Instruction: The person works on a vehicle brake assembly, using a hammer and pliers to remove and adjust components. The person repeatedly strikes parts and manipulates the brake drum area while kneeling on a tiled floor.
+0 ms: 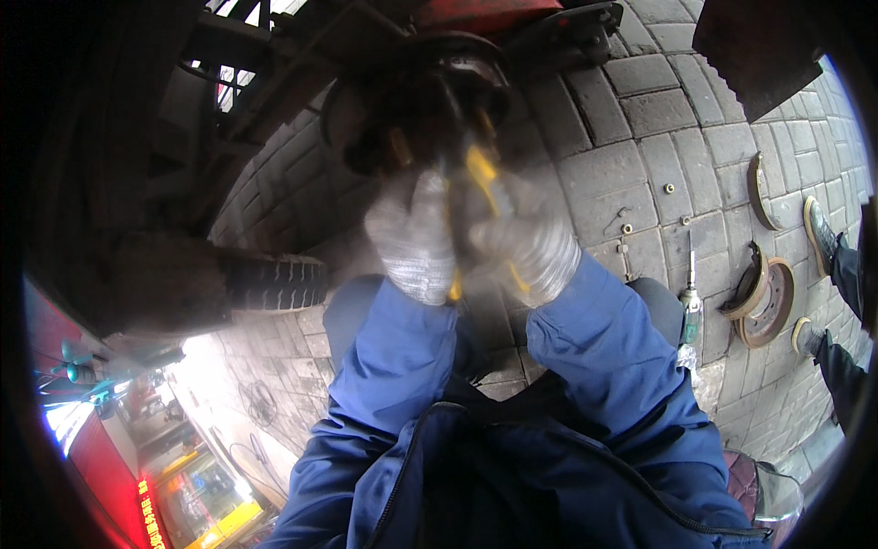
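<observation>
Both my hands wear whitish knit gloves and are smeared by motion in front of a dark, rusty wheel hub (457, 64) under a vehicle. My left hand (413, 240) is closed round a yellow handle, whose end shows below the fist. Beside it, my right hand (530, 240) is closed on another yellow handle (482, 169) that slants up toward the hub. The two look like the grips of one long-handled, plier-like tool, but blur hides the jaws and whether they touch the hub. Dim orange-brown pieces show on the hub's near side.
On the grey paving to the right lie several nuts (669, 189), a green power tool with a long bit (690, 311), curved brake shoes (761, 194) and a rusty brake drum (777, 304). Another person's shoes (820, 238) stand beyond. A tyre (279, 282) is at left; a dark flap (754, 55) hangs upper right.
</observation>
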### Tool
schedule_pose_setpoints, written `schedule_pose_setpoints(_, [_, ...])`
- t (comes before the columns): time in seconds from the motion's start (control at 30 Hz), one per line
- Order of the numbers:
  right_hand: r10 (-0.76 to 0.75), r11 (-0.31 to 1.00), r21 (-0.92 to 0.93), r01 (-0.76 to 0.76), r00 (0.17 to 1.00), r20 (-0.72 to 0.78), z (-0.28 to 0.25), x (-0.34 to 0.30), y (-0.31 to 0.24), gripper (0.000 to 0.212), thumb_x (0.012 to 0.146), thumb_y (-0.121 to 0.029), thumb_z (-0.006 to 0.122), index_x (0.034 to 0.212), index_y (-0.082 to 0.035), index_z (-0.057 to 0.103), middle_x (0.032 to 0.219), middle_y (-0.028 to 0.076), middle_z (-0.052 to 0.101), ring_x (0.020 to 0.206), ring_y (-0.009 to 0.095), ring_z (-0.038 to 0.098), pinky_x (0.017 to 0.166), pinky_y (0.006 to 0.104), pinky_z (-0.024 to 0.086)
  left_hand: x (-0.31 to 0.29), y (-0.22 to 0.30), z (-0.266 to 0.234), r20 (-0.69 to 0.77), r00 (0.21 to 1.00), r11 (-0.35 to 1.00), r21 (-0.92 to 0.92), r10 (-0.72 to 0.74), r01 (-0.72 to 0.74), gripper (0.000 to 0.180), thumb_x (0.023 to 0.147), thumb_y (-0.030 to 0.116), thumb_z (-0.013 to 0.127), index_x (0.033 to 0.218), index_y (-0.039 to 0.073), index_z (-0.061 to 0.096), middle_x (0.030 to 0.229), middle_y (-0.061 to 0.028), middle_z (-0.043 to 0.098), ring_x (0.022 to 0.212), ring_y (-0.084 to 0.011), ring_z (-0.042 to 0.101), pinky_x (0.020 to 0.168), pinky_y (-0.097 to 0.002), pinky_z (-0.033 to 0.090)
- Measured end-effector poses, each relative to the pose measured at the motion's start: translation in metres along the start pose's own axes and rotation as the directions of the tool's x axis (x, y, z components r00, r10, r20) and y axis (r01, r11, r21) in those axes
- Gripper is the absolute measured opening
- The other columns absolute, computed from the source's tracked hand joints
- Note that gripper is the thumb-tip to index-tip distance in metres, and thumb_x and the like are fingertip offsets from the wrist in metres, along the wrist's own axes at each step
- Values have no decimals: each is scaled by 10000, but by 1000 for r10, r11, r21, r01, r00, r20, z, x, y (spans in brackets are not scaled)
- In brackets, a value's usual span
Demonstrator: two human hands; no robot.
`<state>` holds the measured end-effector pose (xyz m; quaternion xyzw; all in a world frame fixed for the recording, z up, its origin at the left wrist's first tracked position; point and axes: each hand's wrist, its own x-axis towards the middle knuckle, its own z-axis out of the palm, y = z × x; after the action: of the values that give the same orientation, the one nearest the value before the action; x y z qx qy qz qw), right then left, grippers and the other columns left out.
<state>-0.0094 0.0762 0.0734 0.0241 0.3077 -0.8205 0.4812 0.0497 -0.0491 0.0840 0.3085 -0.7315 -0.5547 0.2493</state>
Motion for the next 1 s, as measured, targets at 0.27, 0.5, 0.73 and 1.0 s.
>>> schedule_pose_setpoints(0.27, [-51, 918, -397, -10, 988, -143, 2, 1, -3, 595, 763, 53, 635, 1334, -1, 476, 936, 80, 600, 781, 137, 602, 648, 255, 535, 1, -14, 6, -21, 1000, 999, -31, 17, -18, 215, 910, 135, 593, 988, -58, 648, 867, -102, 662, 751, -155, 623, 689, -295, 521])
schedule_pose_setpoints(0.5, [50, 996, -71, -55, 997, -65, 8, 0, -8, 586, 765, 45, 643, 1324, 17, 469, 950, 93, 601, 781, 186, 641, 658, 313, 584, 1, 1, 5, 17, 1000, 999, -52, 15, -14, 216, 910, 126, 597, 1004, -58, 658, 904, -107, 665, 778, -159, 613, 727, -295, 506])
schedule_pose_setpoints(0.73, [-41, 950, 309, -39, 968, 248, 3, 4, 8, 544, 768, -2, 675, 1282, -9, 496, 1103, 164, 613, 974, 309, 641, 846, 489, 547, 5, 24, -15, 72, 997, 955, 292, 32, -52, 245, 906, 154, 630, 1045, -45, 660, 926, -113, 676, 796, -150, 595, 730, -314, 491])
schedule_pose_setpoints(1.0, [14, 874, 440, -207, 915, 403, -4, 10, 18, 630, 802, -117, 704, 1371, -86, 434, 1206, 227, 582, 1103, 389, 594, 921, 593, 490, -22, 31, -24, 63, 987, 964, 233, -145, 126, 285, 942, 177, 586, 1155, -12, 578, 936, -89, 627, 829, -127, 579, 765, -301, 497])
